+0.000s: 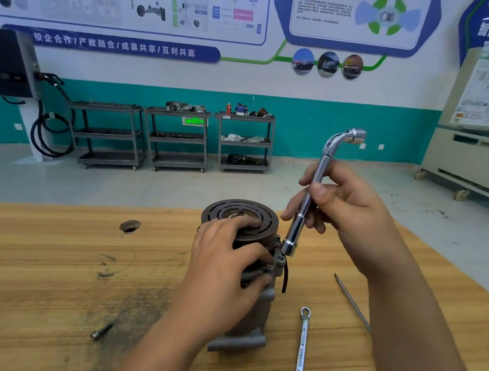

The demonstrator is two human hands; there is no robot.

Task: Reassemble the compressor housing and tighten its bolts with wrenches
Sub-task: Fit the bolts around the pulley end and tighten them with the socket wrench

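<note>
Head cam: R hand [350, 212] grips L-wrench [313, 191]; L hand [225, 260] holds compressor [257, 299].

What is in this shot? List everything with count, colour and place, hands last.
compressor: 1, grey body, dark pulley on top, upright mid-table
socket wrench: 1, chrome, L-shaped, lower end at the compressor's upper right edge
ring spanner: 1, silver, table, right of the compressor
bolt: 1, dark, table front left
thin rod: 1, grey, table, right of the ring spanner
table: 1, wooden, foreground
carts: 3, grey, along the teal wall
charger box: 1, black, wall left
cabinet: 1, beige, on wheels, far right
left hand: 1, grips the compressor top
right hand: 1, holds the socket wrench
</note>
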